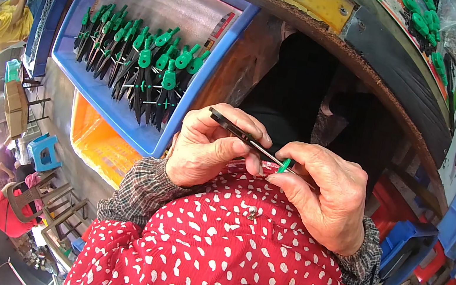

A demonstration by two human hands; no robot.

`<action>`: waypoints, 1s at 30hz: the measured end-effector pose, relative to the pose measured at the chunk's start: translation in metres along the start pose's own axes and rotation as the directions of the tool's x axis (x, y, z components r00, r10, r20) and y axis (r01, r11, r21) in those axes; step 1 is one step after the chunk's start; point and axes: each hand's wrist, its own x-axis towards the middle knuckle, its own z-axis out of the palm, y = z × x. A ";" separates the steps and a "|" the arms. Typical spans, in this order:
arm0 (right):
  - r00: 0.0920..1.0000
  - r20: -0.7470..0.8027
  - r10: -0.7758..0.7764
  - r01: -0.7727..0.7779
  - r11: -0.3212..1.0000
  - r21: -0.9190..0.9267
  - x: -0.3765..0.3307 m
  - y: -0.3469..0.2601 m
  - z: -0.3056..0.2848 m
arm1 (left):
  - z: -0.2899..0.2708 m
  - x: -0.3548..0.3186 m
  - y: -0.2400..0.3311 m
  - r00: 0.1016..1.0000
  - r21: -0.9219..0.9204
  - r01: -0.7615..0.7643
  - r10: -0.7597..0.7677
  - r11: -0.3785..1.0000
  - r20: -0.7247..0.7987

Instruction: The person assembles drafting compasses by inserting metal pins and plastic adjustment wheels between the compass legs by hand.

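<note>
My left hand (199, 153) is closed round a slim black tool (232, 127) with a thin metal strip along it, held slantwise in front of my body. At its lower right end sits a small green piece (284, 165). Thumb and forefinger of my right hand (331, 189) pinch that end, beside the green piece. The tool's exact kind cannot be made out, and my fingers cover part of it. To the left, a blue tray (218, 66) contains several black tools with green ends (144, 59), lying close together in a slanting row.
Beneath the blue tray stands an orange crate (96, 136). A worktable edge (366, 60) curves across the top, with green parts (423, 21) and plastic bags at far right. Blue bins (405, 248) stand at right. Stools and two other people are at left.
</note>
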 end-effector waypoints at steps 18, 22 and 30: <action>0.998 -0.018 -0.067 0.067 0.998 -0.012 0.013 0.006 0.012 | -0.009 -0.005 -0.006 1.000 -0.112 0.004 -0.006 0.994 -0.016; 0.999 -0.014 -0.047 0.047 0.999 0.013 0.014 0.008 0.011 | -0.010 -0.005 -0.007 1.000 -0.110 0.006 -0.009 0.994 -0.030; 0.999 0.004 -0.040 0.040 0.999 0.022 0.013 0.009 0.011 | -0.007 -0.003 -0.006 0.999 -0.101 -0.011 0.007 0.995 -0.040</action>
